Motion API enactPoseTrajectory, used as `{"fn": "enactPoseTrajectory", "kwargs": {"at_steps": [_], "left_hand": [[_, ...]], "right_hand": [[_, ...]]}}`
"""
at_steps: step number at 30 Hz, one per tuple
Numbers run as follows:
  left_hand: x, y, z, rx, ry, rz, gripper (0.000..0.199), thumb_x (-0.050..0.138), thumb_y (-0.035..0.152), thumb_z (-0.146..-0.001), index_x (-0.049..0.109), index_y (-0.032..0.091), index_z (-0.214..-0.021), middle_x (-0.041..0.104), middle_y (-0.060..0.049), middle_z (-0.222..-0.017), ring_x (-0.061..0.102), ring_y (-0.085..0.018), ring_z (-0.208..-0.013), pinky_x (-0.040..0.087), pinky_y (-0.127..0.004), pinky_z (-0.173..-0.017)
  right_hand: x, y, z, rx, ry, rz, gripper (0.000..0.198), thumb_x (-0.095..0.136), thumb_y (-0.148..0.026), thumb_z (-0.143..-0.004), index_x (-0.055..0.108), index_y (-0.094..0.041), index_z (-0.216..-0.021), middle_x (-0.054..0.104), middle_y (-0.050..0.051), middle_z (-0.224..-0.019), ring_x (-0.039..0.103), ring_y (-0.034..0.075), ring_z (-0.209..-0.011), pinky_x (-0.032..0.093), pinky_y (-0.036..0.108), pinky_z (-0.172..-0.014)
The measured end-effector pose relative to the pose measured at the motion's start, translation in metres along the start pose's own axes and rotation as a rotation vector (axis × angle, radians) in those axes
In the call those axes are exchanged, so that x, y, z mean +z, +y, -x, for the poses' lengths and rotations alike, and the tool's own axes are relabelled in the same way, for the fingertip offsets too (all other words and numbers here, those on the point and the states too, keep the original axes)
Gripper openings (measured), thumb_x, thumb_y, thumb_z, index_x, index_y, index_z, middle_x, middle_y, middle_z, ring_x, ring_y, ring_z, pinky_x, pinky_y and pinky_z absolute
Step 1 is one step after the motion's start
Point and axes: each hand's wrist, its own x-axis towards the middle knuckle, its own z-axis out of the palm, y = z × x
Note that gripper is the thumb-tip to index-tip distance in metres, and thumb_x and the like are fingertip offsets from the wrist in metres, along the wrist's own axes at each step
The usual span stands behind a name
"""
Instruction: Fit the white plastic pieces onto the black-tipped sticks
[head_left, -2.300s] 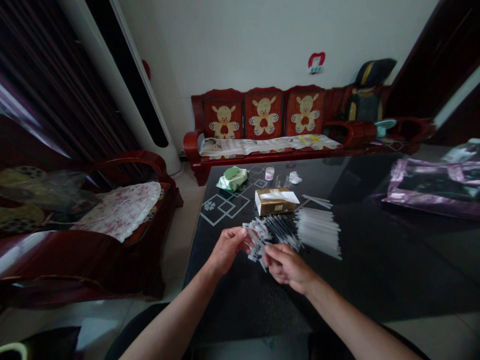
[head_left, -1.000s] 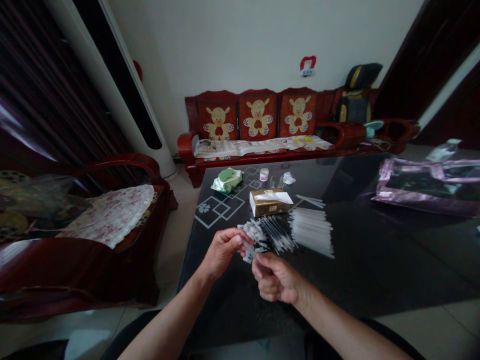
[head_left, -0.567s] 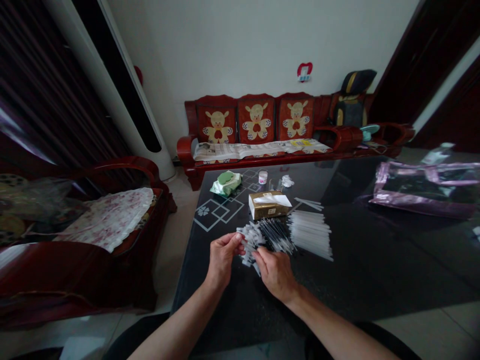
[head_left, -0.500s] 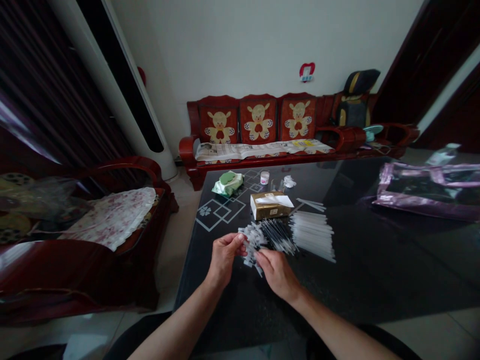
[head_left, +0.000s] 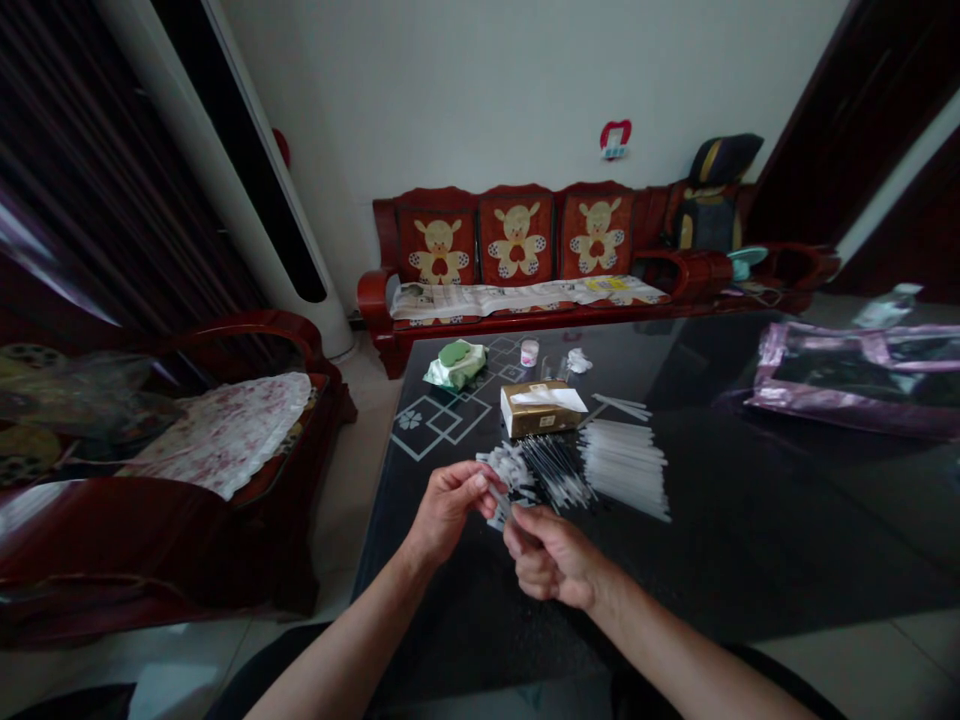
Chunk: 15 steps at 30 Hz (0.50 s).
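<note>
Turned thumb-up since a moment earlier, my right hand (head_left: 553,558) faced my left hand (head_left: 448,505) over the black table (head_left: 750,530), toward its left edge. Long white tubes (head_left: 625,465) lay right of dark rods (head_left: 559,470), short pale pieces (head_left: 508,462) left; my thumbs and fingers were clamped on opposite ends of one translucent strip (head_left: 500,495).

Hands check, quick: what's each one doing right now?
Left hand: closed, pinching a small whitish piece.
Right hand: closed by that piece's near end; its grip is hidden.
</note>
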Motion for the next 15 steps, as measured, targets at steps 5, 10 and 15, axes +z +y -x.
{"fn": "enactPoseTrajectory", "kwargs": {"at_steps": [5,10,15], "left_hand": [[0.003,-0.008,-0.001,0.021,0.159,-0.030,0.023,0.072,0.033,-0.072,0.070,0.010,-0.075,0.066,-0.004,-0.061,0.054,-0.009,-0.047,0.043,-0.020,-0.049],[0.008,-0.012,-0.001,0.015,0.279,-0.051,0.025,0.075,0.035,-0.069,0.067,0.012,-0.071,0.062,-0.001,-0.055,0.054,-0.010,-0.047,0.044,-0.021,-0.051],[0.005,-0.014,-0.002,-0.023,0.255,-0.013,0.025,0.074,0.035,-0.070,0.066,0.011,-0.070,0.061,0.000,-0.055,0.053,-0.008,-0.048,0.043,-0.020,-0.051]], "right_hand": [[0.010,-0.004,-0.001,-0.214,0.329,0.462,0.044,0.044,-0.055,-0.088,0.049,-0.018,-0.066,0.024,-0.010,-0.042,0.016,0.005,-0.034,0.015,0.020,-0.037],[0.010,-0.005,-0.002,-0.599,0.647,1.284,0.040,0.041,-0.043,-0.092,0.052,-0.019,-0.062,0.048,0.001,-0.054,0.043,0.012,-0.052,0.027,0.027,-0.055],[0.008,-0.002,-0.002,-0.613,0.696,1.292,0.037,0.045,-0.043,-0.090,0.054,-0.020,-0.063,0.049,0.001,-0.054,0.044,0.013,-0.051,0.027,0.027,-0.053]]}}
